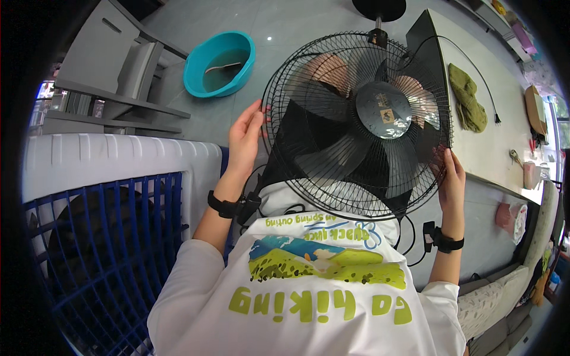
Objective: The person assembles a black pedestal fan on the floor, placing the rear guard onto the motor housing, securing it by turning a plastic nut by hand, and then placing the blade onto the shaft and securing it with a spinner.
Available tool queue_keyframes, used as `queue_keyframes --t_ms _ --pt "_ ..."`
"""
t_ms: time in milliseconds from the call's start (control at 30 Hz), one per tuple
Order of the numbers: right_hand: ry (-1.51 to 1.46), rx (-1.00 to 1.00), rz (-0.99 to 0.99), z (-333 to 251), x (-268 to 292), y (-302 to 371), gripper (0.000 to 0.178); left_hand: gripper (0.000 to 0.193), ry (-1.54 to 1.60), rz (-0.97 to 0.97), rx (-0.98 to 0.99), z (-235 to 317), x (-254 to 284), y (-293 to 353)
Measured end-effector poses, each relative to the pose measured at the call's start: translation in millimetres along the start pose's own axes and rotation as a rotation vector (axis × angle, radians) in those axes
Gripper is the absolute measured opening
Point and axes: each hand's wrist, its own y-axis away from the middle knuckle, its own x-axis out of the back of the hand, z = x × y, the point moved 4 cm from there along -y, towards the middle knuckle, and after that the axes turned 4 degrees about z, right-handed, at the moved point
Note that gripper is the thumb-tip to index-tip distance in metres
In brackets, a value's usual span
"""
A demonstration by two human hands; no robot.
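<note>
A black electric fan (pixel 383 110) with a round wire guard stretches out in front of my body, its blades showing through the wires and droplets on its hub. My left hand (pixel 246 132) holds the guard's left rim, fingers curled at the edge and partly hidden by the wires. At the lower right of the guard, my right hand (pixel 453 172) grips the rim. The fan's round base (pixel 380 8) lies at the far end of a short pole. From the fan a black cord runs over the table to a plug (pixel 497 118).
To the left, a turquoise basin (pixel 190 74) of water stands on the floor beside a grey chair (pixel 98 53). A white crate with blue bars (pixel 119 155) is nearer. The white table (pixel 481 151) at right bears a green cloth (pixel 468 98); beyond stands a pink bin (pixel 509 216).
</note>
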Motion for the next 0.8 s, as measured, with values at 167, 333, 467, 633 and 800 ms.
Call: queue_keyframes --t_ms 167,333,467,633,800 --pt "-0.156 -0.095 -0.085 4 1 15 0.042 0.041 -0.073 -0.027 -0.082 11 2 6" --pt "0.218 -0.046 0.094 0 14 28 0.034 0.039 -0.140 -0.047 -0.123 10 1 12" --pt "0.317 -0.031 0.141 -4 9 35 0.032 0.036 -0.100 -0.047 -0.147 14 -2 14" --pt "0.309 -0.016 0.129 -5 9 38 0.043 0.035 -0.131 -0.037 -0.170 14 -1 7" --pt "0.294 -0.024 0.098 -5 6 44 0.040 0.034 -0.168 -0.013 -0.197 12 1 5"
